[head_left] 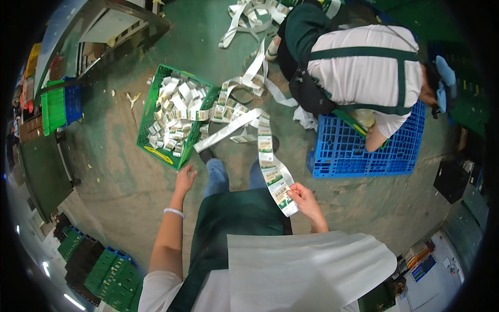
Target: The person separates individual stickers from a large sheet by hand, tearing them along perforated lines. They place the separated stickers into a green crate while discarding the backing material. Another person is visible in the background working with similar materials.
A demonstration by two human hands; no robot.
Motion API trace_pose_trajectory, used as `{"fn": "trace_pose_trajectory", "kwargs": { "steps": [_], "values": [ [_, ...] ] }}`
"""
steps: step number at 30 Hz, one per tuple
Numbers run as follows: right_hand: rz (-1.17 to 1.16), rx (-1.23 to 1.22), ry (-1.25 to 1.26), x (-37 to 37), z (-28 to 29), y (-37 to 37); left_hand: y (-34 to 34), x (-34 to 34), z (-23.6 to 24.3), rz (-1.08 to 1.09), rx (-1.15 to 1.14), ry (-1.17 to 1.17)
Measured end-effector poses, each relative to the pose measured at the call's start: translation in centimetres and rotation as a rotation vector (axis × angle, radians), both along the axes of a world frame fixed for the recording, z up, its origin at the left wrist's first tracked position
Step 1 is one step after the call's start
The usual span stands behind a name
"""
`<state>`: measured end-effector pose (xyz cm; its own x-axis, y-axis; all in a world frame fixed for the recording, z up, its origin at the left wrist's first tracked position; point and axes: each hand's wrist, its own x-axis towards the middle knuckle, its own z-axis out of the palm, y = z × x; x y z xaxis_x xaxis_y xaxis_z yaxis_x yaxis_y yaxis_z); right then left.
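Pinched between the fingers and thumb of my right hand [305, 202] is the end of a long strip of printed labels [266, 156], green and white. From there the strip runs up and away, folds over, and trails toward a heap of label strips [228, 112] on the floor. My left hand [185, 180] hangs empty, its fingers apart, close to the near corner of a green crate [149, 104]. Loose folded labels [179, 99] fill that crate, and a yellow handle [158, 155] shows on its near side.
At the right, a person [364, 67] bends over a blue plastic pallet [338, 156]. More label strips [249, 21] lie on the floor ahead. A metal-framed table [104, 36] stands at far left. Stacked green crates [112, 275] are at lower left, a black box [451, 179] at right.
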<state>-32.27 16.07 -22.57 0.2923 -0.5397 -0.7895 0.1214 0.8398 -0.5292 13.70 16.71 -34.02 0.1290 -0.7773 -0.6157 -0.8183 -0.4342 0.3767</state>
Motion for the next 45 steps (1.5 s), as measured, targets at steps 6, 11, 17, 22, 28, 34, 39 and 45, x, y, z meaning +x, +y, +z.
{"fn": "trace_pose_trajectory", "kwargs": {
  "steps": [6,11,17,22,28,34,39,45],
  "values": [
    [-0.077,-0.106,0.245,9.6,-7.6,10.2,-3.7,2.5,-6.9,0.032,0.028,-0.031],
    [-0.37,0.053,0.335,17.4,-11.5,14.3,-6.0,4.0,-12.5,-0.106,0.029,0.043],
    [-0.225,0.007,0.443,21.5,-16.0,15.8,-7.2,3.9,-20.8,-0.089,0.034,0.128],
    [-0.209,0.111,0.443,21.4,-21.0,16.2,-10.2,0.0,-31.0,-0.007,0.012,0.223],
    [-0.368,0.248,0.302,18.2,-27.1,16.4,-13.7,-4.3,-42.6,0.341,-0.009,0.176],
    [-0.436,0.239,0.206,16.0,-28.1,14.8,-15.2,-5.3,-44.9,0.474,0.03,0.549],
    [-0.556,0.249,0.204,15.5,-28.8,16.5,-12.4,-8.4,-36.7,-0.104,-0.089,0.6],
    [-0.456,0.224,0.236,16.7,-29.6,15.5,-4.5,-10.9,-12.3,-0.763,0.375,0.603]
  ]
}}
